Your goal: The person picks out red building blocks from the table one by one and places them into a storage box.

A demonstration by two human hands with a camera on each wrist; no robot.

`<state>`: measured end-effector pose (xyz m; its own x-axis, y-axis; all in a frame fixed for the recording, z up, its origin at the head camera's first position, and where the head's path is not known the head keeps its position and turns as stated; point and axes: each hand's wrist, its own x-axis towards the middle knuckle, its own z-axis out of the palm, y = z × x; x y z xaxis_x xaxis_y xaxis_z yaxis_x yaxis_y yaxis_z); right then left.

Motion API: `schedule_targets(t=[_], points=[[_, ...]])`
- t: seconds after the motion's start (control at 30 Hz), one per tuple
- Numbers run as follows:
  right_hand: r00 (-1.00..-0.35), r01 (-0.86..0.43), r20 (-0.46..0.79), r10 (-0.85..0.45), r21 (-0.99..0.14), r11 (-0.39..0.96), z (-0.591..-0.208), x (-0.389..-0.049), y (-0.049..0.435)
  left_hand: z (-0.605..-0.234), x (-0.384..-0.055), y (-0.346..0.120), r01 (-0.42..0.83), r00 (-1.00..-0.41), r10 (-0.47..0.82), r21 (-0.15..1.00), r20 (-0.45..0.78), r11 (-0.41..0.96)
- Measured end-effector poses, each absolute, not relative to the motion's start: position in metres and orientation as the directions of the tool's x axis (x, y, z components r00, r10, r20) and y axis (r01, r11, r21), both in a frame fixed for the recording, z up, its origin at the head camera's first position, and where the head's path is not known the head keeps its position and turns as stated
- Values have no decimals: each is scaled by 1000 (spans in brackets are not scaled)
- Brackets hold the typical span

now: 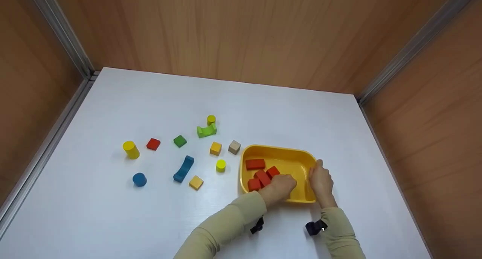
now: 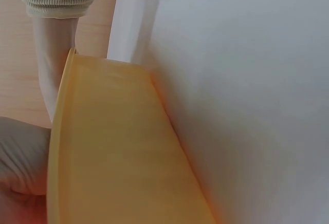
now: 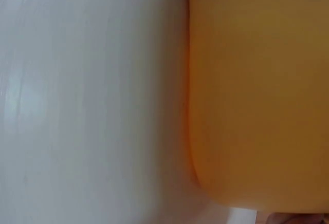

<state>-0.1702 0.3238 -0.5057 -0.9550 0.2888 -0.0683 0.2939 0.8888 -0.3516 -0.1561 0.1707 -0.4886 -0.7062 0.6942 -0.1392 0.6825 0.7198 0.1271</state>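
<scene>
A yellow plastic tray stands on the white table, with several red blocks gathered at its left side. My left hand reaches over the near rim into the tray, just right of those blocks. Its fingers look bent, but their tips and anything under them are hidden. In the left wrist view the tray's outer wall covers most of that hand. My right hand grips the tray's right rim, thumb side on the edge. The right wrist view is mostly filled by the tray's wall.
Left of the tray lie loose blocks: a natural wood cube, a blue curved block, a light green arch, a yellow cylinder, a red block and others. Wooden panels enclose the table's back and sides.
</scene>
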Motion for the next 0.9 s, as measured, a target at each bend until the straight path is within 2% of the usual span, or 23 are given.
schedule_targets(t=[0.5,0.7,0.9], points=[[-954,297,-81,288,-370,880,-506,-170,325,-463,-153,154,688,-694,710,182,-121,703],[-952,305,-86,295,-364,880,-506,-170,325,-452,-154,137,697,-699,714,187,-40,692],[-963,258,-23,267,-352,900,-509,-169,324,-445,-155,115,683,-728,681,182,80,708]])
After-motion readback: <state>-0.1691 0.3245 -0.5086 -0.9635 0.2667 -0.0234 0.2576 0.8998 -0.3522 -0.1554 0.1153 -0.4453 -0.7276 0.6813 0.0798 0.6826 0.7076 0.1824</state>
